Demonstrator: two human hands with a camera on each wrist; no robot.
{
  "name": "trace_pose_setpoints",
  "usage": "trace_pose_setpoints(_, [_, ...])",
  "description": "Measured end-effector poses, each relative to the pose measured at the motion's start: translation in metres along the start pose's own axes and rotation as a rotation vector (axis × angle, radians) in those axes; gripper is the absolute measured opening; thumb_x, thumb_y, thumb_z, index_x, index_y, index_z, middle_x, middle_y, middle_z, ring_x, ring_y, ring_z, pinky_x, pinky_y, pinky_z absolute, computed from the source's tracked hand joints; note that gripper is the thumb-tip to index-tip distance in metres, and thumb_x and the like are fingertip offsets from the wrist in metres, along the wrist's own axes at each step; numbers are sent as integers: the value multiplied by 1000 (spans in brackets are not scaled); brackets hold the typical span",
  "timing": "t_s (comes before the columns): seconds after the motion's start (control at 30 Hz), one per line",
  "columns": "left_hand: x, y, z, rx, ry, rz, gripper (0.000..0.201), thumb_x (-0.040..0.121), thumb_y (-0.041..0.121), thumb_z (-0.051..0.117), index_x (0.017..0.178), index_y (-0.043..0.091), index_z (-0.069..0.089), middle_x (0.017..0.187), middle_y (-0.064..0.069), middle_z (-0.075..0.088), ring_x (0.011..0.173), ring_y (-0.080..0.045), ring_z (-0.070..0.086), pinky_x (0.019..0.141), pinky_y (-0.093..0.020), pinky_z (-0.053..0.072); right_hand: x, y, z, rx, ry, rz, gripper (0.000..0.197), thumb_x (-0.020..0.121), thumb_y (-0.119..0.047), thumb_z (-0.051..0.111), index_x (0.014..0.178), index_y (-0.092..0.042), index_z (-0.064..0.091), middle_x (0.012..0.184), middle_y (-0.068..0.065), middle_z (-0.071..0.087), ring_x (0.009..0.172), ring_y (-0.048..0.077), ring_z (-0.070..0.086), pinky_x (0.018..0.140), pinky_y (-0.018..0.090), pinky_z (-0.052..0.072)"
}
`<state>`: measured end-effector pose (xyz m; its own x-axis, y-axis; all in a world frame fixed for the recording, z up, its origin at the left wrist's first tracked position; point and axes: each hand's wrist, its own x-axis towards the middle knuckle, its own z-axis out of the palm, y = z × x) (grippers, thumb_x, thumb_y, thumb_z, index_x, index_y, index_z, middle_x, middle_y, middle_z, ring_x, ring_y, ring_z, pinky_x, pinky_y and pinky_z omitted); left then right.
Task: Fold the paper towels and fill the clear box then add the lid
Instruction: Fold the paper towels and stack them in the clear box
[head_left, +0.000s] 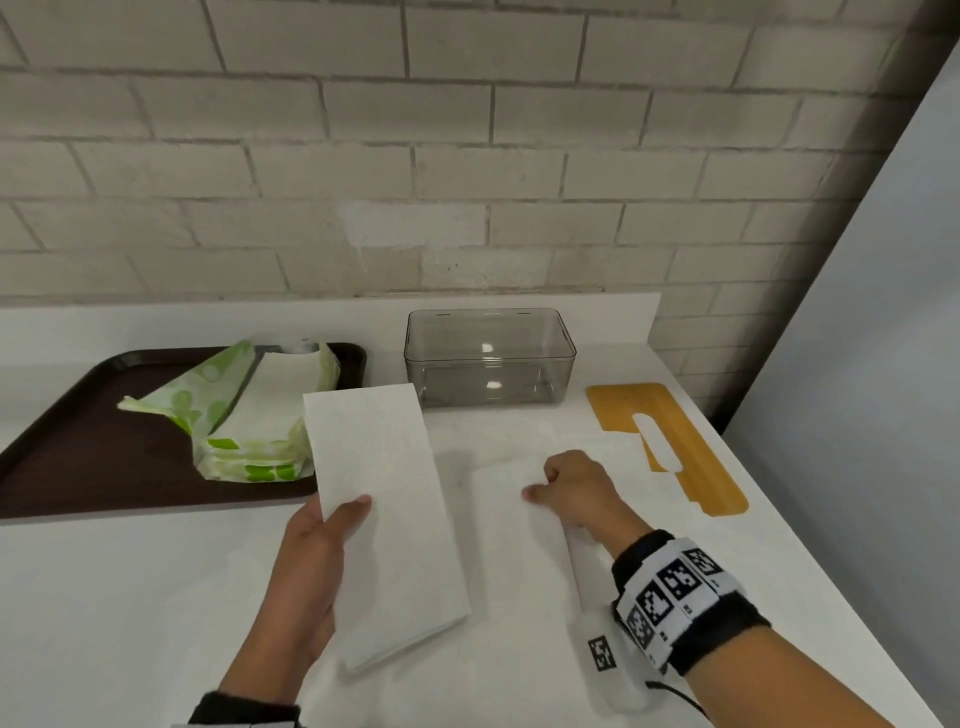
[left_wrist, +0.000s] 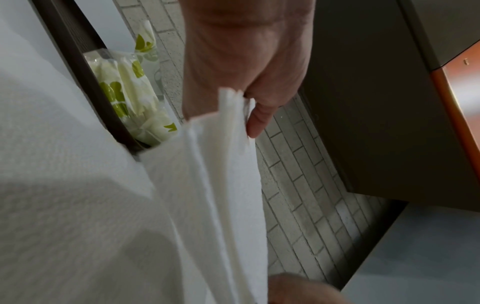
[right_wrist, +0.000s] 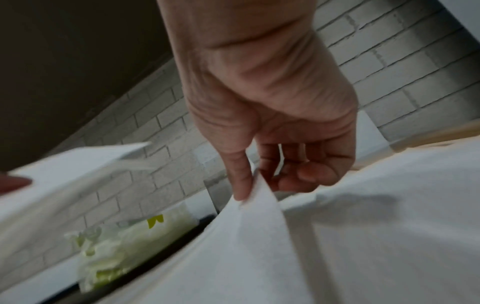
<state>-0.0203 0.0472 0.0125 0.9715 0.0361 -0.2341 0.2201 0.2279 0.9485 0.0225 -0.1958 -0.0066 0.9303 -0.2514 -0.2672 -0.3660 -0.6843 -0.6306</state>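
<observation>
Box: while towels are handled, the box (head_left: 490, 357) is kept at 12 o'clock, unobstructed.
Left hand (head_left: 311, 561): a folded towel (head_left: 384, 519) is gripped.
Right hand (head_left: 574, 488): a flat towel (head_left: 514, 525) is pinched.
Lid (head_left: 670, 441): at 2 o'clock.
Tray (head_left: 78, 467): at 10 o'clock.

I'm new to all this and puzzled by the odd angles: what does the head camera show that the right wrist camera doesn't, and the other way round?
Only the head view shows the empty clear box, the yellow lid lying on the counter and the left hand gripping a stack of paper towels.

Only the right wrist view shows the right hand pinching a single towel between thumb and finger.

Both show the green towel pack on the dark tray and the brick wall.
</observation>
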Motion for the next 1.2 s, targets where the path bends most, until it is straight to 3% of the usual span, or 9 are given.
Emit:
trace_pose_setpoints(0.13, [0,2,1,-68,-31,-30,22,93,4,50,103,13,67,94,-10,73,89,-30,66,76,-38,50,-30,-31,-45,562,91,-237,6,88,-12,63,89,-16,60,85,-4,65,80,13,61,65,20,45])
trace_pose_setpoints(0.2, [-1,3,6,-110,-50,-51,25,93,4,48,109,13,65,101,-11,72,95,-32,65,80,-39,51,-53,-45,-65,836,31,-390,20,84,-10,64,104,-13,65,95,-2,72,88,14,67,72,21,53])
trace_pose_setpoints(0.37, [-1,7,26,-198,-125,-71,31,95,7,46,118,19,62,109,-9,71,102,-31,65,84,-40,51,-88,-72,-80,1121,-98,-625,20,73,-35,62,85,-25,75,90,-2,73,84,14,69,72,25,55])
trace_pose_setpoints(0.57, [-4,14,46,-195,-232,-68,17,91,17,55,97,12,70,88,-14,70,76,-27,66,67,-35,50,-67,-86,-41,468,412,-664,34,97,-32,38,68,-18,47,55,-11,43,55,4,41,56,25,36])
trace_pose_setpoints(0.73, [-11,12,53,-282,-349,-126,52,85,52,43,112,14,66,105,-17,68,88,-29,66,70,-39,55,-58,-76,-20,-101,526,-539,53,93,-44,14,111,-13,53,59,-4,43,61,23,48,57,31,34])
trace_pose_setpoints(0.87, [-18,13,56,-172,-398,-80,43,80,34,57,118,14,62,109,-11,71,98,-29,68,86,-46,54,-64,-69,-23,-48,528,-581,53,91,-50,22,120,-15,50,82,-5,53,78,21,55,66,33,43])
trace_pose_setpoints(1.0, [-15,8,58,19,-285,131,25,88,16,60,113,17,63,102,-1,74,93,-20,70,79,-34,57,-69,-50,-26,662,117,-339,68,79,-44,63,136,-30,31,127,-7,48,107,13,55,92,33,48])
trace_pose_setpoints(1.1, [-14,3,63,108,-176,328,23,87,13,63,103,29,63,96,11,74,88,-6,69,70,-18,55,-75,-36,-22,968,-188,-223,50,82,-17,68,126,-25,47,115,1,67,101,18,66,93,40,51])
trace_pose_setpoints(1.2, [-15,3,72,202,-86,467,29,86,18,65,101,41,56,96,19,68,91,0,65,71,-14,53,-80,-42,-15,715,85,-381,21,89,-14,60,99,-33,61,98,-6,71,91,9,67,87,35,55])
